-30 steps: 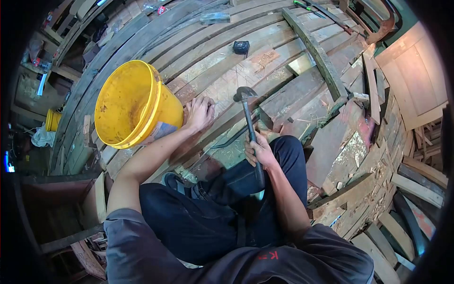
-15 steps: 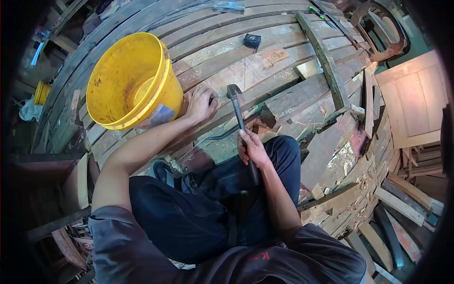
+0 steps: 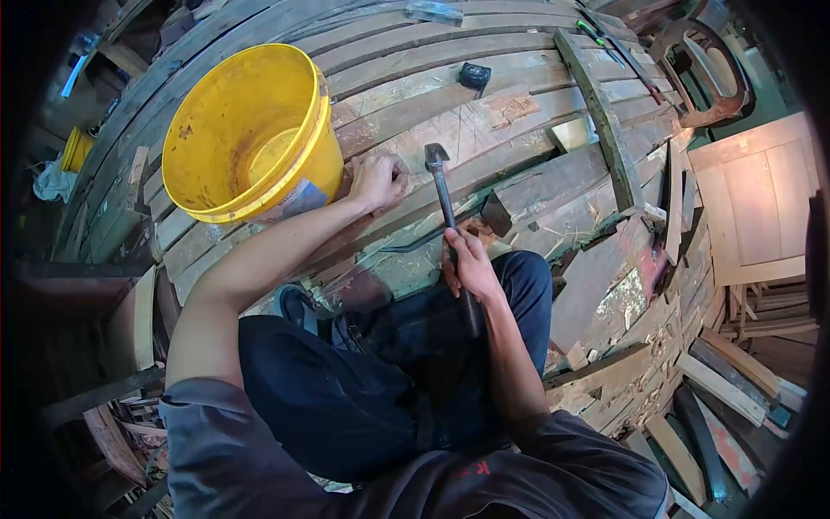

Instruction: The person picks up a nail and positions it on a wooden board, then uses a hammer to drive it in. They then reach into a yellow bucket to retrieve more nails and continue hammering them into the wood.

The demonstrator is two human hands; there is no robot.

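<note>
Two yellow buckets are in view; the large bucket [image 3: 325, 169], open top tilted toward the camera, is the landmark, and the small bucket [image 3: 76, 150] lies well apart to its left. There is one hammer [image 3: 446, 206], to the right of the large bucket, head pointing away from the person and handle toward the lap.

Two hands are at work. The right hand [image 3: 471, 262], right of and nearer than the large bucket, is wrapped round the hammer's handle. The left hand [image 3: 378, 182], just beside the large bucket's right side, is partly closed, fingers curled, low over the planks [image 3: 380, 91]; whether anything is pinched in it cannot be told.

Beyond the large bucket and to its right are one black rounded object [image 3: 474, 76] and one clear block [image 3: 434, 12]. Farther right of it stands one wooden panel [image 3: 761, 199].
</note>
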